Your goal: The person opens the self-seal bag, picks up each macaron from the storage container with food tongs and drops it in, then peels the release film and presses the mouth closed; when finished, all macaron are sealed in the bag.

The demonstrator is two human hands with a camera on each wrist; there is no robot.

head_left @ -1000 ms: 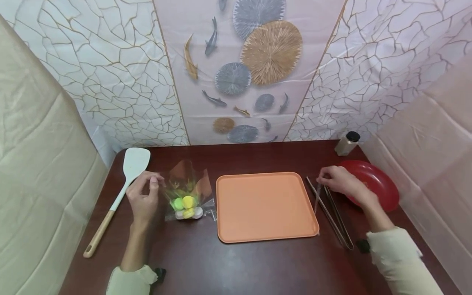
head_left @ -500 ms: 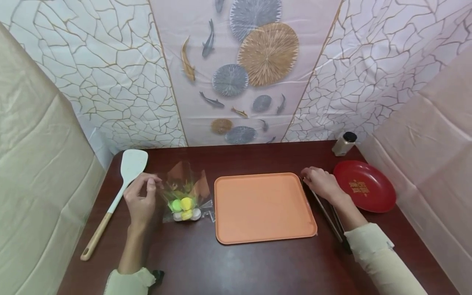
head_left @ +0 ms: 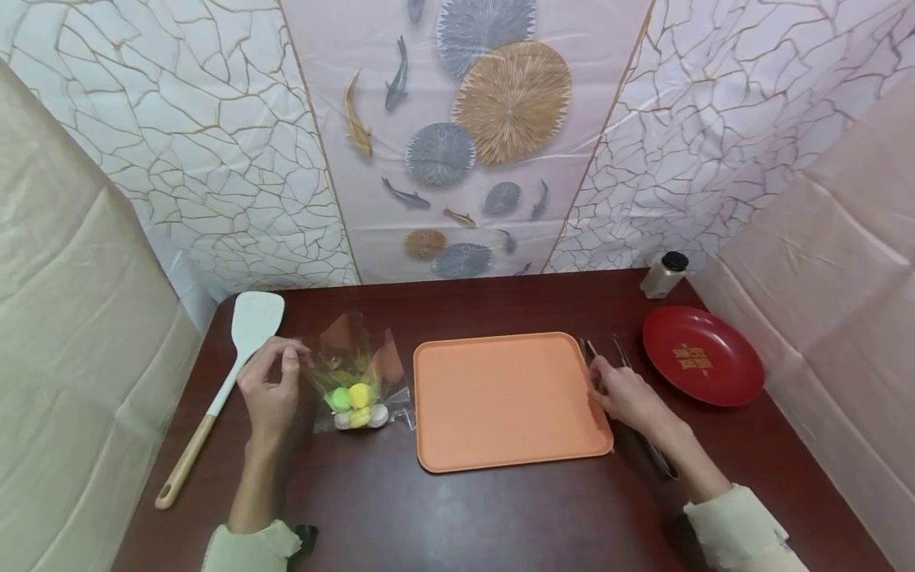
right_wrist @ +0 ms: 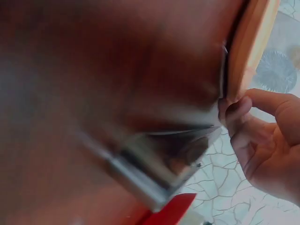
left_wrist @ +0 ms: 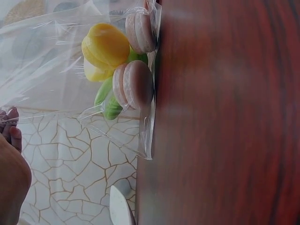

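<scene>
A clear plastic bag (head_left: 350,361) of macarons (head_left: 360,396) stands on the table, its upper part spread open. My left hand (head_left: 268,393) pinches the bag's upper left edge. Through the film in the left wrist view, yellow (left_wrist: 105,44), green and pale pinkish macarons (left_wrist: 133,84) show. At the right rim of the orange tray (head_left: 500,405), my right hand (head_left: 629,397) has thumb and fingertips together, pinching what looks like a thin clear strip (right_wrist: 223,65) along the rim. Metal tongs (head_left: 661,459) lie beneath that hand, partly hidden.
A white spatula (head_left: 246,334) with a wooden handle lies at the left. The red plate (head_left: 722,349) is right of the tongs, with a black-lidded jar (head_left: 663,276) behind it. Fabric walls (head_left: 815,238) enclose the table's back and sides.
My right hand has come from above the tongs, left and then down along the tray's right edge, uncovering the plate and the tongs' tips. My left hand keeps hold of the bag.
</scene>
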